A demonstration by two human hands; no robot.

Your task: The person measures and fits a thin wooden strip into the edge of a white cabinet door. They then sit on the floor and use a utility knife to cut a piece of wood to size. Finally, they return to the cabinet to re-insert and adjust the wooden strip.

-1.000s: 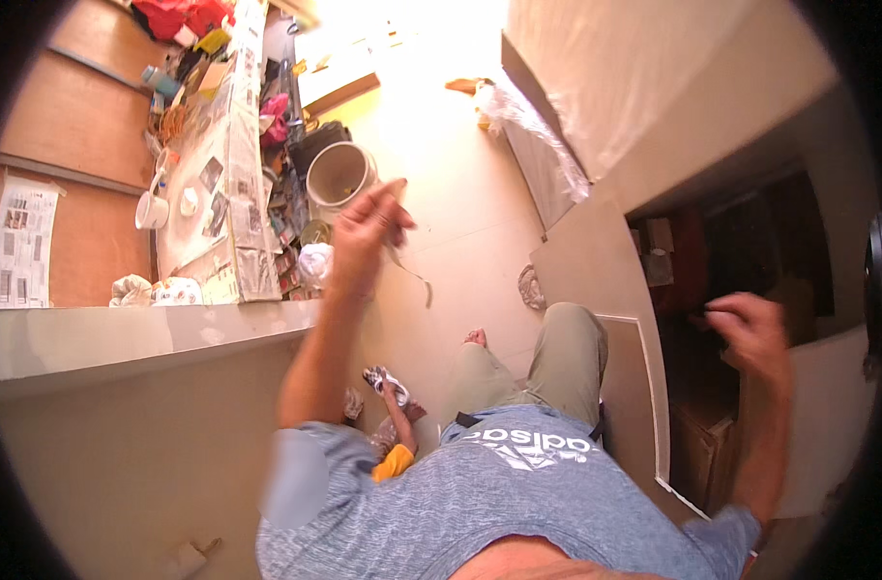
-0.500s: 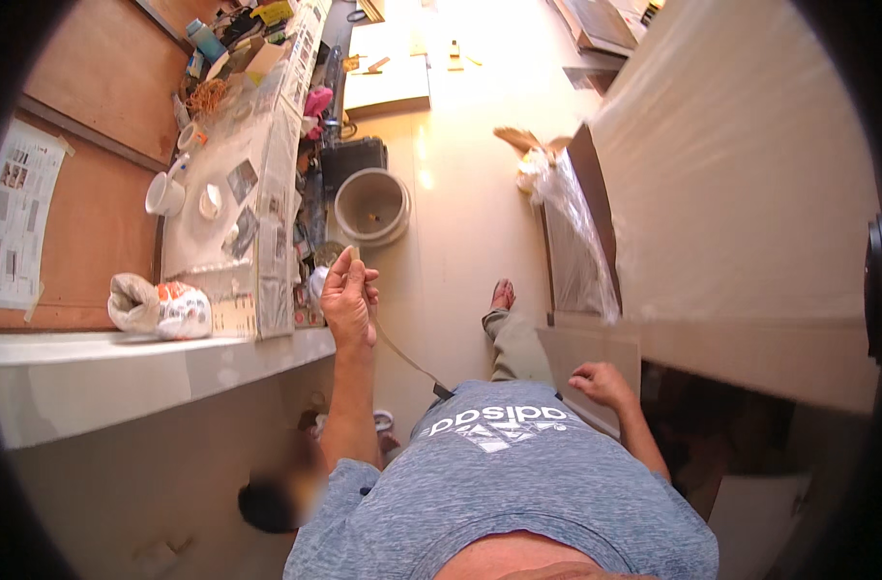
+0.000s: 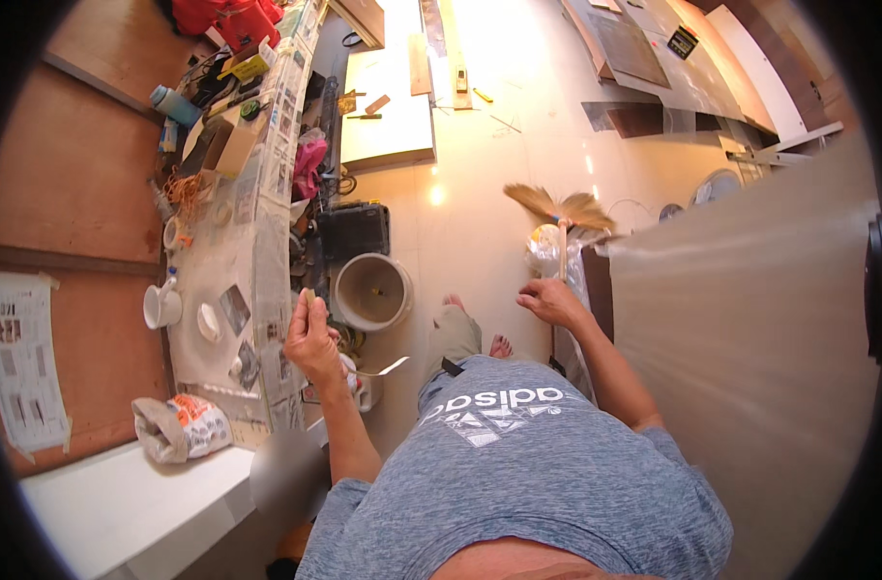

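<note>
Strip (image 3: 371, 373), thin and pale, was in the left hand (image 3: 315, 340) — one end pinched between thumb and fingertip, pointing away from the person, the other emerging below the hand and curving right to a bright white tip; the stretch between was hidden by the hand. The remaining fingers of that hand folded in toward the palm. Just beyond and to its right stood the bucket (image 3: 393, 314), open end up, with a small scrap visible inside, and past it lay the black case (image 3: 354, 230). The right hand (image 3: 554, 303) was near the broom (image 3: 561, 227), its fingers loosely bent and narrow; whether they touched the handle could not be told. The broom's bristles fanned out to both sides at the far end. On the left, the bench (image 3: 194, 358) bore a white mug (image 3: 162, 305), orange cord (image 3: 182, 188) and a blue bottle (image 3: 175, 104) amid clutter, while a crumpled bag (image 3: 182, 428) rested on the ledge (image 3: 161, 498) nearer the person. A printed sheet (image 3: 25, 358) hung on the brown panel (image 3: 83, 222) behind. Farther off, a pale board (image 3: 388, 135) lay on the floor (image 3: 470, 184) — with small pieces on top — and a pink bag (image 3: 308, 166) sat left of it.
</note>
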